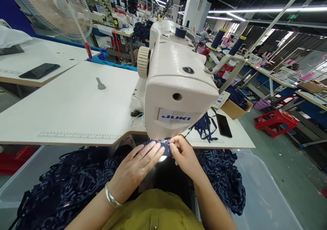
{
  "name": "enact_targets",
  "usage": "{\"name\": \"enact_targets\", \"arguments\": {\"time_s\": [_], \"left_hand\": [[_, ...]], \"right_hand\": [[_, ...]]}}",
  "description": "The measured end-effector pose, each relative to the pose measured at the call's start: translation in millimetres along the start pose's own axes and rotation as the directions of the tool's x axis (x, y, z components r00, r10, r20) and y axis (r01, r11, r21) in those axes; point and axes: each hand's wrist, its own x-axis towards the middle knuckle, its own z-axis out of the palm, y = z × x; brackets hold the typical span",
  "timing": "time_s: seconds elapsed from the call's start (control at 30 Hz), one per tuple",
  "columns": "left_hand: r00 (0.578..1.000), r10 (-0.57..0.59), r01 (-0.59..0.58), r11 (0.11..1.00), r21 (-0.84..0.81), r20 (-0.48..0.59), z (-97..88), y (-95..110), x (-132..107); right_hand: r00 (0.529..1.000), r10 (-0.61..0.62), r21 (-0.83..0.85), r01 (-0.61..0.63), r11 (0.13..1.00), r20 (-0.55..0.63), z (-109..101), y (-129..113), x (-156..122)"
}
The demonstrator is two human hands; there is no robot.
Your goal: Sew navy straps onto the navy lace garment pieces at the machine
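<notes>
One wide white sewing table [63, 110] across the middle. On it, one white Juki sewing machine [176, 83], seen from its head end. Below the table edge, two clear plastic containers: left bin [15, 189] and right bin [265, 196], one at each side of the lap. Dark navy fabric [63, 185] heaped high in both, in loose curling strips. Far at the left, one standing fan [55, 8] behind a second table [22, 59]. On the floor at the right, one red stool [276, 121]. Behind the machine, two navy thread cones [217, 38] on a stand. One black phone [224, 125] flat on the sewing table, right of the machine, and a second black phone [39, 70] on the other table at the left.

Two bare hands close together under the machine head. Left hand [139, 165] released and flat, fingers stretched forward, tips pressing down on one small navy piece [166, 148]. Right hand [185, 155] pinching the right end of the same piece between thumb and fingertips. The piece just under the front of the machine head, between both hands, probably at the needle, hidden there by the head. One silver bangle [111, 196] around the left wrist.
</notes>
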Motion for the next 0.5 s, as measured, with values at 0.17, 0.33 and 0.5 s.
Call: {"name": "enact_targets", "arguments": {"time_s": [0.17, 0.33, 0.5], "left_hand": [[1.0, -0.014, 0.014, 0.999, -0.031, -0.008, 1.9, -1.9, -1.4], [0.995, -0.077, 0.074, 0.996, -0.05, -0.059, 1.4, 0.3, -2.0], [0.993, -0.096, 0.09, 0.993, -0.078, -0.074, 0.2, 0.3, -3.8]], "right_hand": [[0.996, -0.092, -0.061, 0.092, 0.994, 0.001, -11.3, 1.2, -1.1], [0.976, -0.216, -0.173, 0.219, 0.96, 0.038, -6.6, -3.3, 10.7], [0.966, -0.254, -0.21, 0.259, 0.943, 0.048, -2.3, -2.2, 18.8]]}}
